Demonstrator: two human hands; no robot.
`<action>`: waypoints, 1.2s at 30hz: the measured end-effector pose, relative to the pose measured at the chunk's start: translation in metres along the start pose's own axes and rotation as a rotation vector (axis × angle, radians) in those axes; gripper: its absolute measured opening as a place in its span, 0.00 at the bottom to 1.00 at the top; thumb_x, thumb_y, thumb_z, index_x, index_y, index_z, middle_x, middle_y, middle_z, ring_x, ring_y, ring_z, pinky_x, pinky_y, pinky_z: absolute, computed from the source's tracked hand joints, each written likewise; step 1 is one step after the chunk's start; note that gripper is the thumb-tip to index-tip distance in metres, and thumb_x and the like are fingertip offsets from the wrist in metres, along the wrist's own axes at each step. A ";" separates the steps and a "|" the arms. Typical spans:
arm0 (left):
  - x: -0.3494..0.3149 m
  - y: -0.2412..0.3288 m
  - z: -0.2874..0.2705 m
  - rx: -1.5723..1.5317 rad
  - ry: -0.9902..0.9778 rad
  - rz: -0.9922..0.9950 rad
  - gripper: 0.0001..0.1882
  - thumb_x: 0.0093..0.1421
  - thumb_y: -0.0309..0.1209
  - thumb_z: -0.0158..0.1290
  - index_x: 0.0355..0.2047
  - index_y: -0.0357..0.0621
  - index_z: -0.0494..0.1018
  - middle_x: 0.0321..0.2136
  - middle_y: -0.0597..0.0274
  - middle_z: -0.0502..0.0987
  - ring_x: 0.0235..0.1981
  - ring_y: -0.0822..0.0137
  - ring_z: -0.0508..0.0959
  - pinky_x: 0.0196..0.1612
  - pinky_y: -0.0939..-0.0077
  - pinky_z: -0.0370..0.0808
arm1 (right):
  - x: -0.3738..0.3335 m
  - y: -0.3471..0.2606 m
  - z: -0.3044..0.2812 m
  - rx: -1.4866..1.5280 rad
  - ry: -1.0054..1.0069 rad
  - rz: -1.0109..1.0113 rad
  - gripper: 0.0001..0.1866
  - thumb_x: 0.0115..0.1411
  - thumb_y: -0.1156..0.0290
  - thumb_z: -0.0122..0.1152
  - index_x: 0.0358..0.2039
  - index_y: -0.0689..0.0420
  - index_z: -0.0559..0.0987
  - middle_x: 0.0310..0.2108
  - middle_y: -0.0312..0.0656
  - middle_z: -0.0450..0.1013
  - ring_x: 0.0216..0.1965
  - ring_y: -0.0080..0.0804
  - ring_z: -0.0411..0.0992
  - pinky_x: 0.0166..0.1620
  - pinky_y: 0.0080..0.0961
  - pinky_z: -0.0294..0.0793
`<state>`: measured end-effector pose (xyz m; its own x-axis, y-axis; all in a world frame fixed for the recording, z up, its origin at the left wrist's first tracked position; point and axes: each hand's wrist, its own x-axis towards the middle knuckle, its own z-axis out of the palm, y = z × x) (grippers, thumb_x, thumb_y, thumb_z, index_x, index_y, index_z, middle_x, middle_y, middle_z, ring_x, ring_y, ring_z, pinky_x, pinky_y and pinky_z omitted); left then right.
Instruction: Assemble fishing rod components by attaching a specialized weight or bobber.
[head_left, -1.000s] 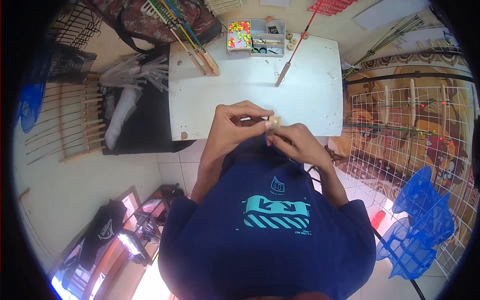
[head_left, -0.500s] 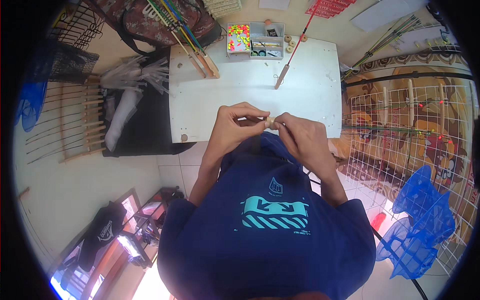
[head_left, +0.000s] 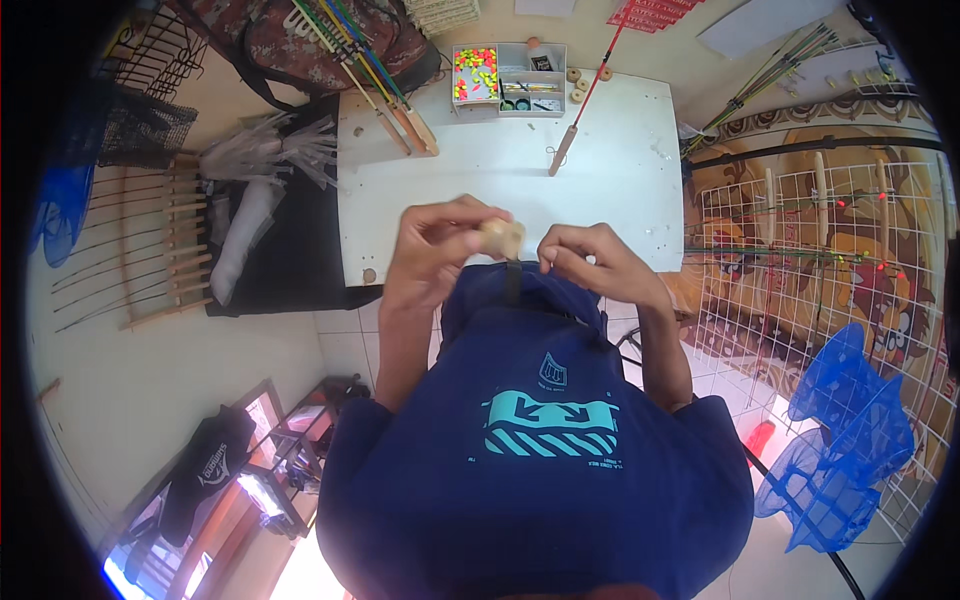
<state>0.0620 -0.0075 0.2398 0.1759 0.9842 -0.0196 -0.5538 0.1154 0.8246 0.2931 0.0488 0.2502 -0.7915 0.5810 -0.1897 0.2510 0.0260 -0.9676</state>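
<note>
Just over the near edge of the white table, my left hand pinches a small cream-coloured spool between thumb and fingers. A short gap to the right, my right hand is closed, its fingertips drawn together near the spool. Whether a thin thread lies in that pinch is too fine to see. Farther back on the table a short rod with a wooden handle and a red shaft points away from me.
At the far edge stand a compartment box of bright floats and several similar spools. Wooden-handled rods lean at the far left. A white wire grid carries more rods on the right, with blue nets below.
My hands have come apart. The left has drawn back leftward with the spool, turning it, and my right hand has let go of the spool and curled.
</note>
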 end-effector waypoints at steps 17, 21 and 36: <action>-0.032 0.060 -0.083 -0.737 0.302 0.576 0.16 0.54 0.21 0.58 0.42 0.27 0.69 0.38 0.49 0.70 0.37 0.62 0.68 0.41 0.79 0.82 | -0.001 0.019 -0.033 0.290 0.168 0.066 0.14 0.65 0.63 0.51 0.29 0.60 0.77 0.19 0.27 0.63 0.21 0.13 0.54 0.24 0.15 0.52; -0.032 0.055 -0.098 -0.741 0.295 0.571 0.14 0.56 0.25 0.57 0.41 0.31 0.71 0.39 0.48 0.75 0.41 0.57 0.75 0.44 0.75 0.82 | -0.013 0.038 -0.052 0.288 0.204 0.062 0.14 0.64 0.61 0.51 0.29 0.58 0.78 0.25 0.29 0.69 0.25 0.14 0.59 0.28 0.14 0.55; -0.010 0.060 -0.070 -1.148 0.206 0.574 0.16 0.55 0.21 0.56 0.45 0.35 0.69 0.39 0.54 0.69 0.36 0.64 0.66 0.36 0.75 0.74 | -0.011 0.054 -0.072 0.386 0.425 0.076 0.14 0.66 0.62 0.50 0.26 0.57 0.73 0.16 0.23 0.51 0.18 0.12 0.47 0.23 0.15 0.45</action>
<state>-0.0301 -0.0007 0.2493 -0.3884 0.9215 0.0021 -0.9019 -0.3796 -0.2061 0.3550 0.1022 0.2116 -0.4655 0.8475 -0.2551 0.0141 -0.2811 -0.9596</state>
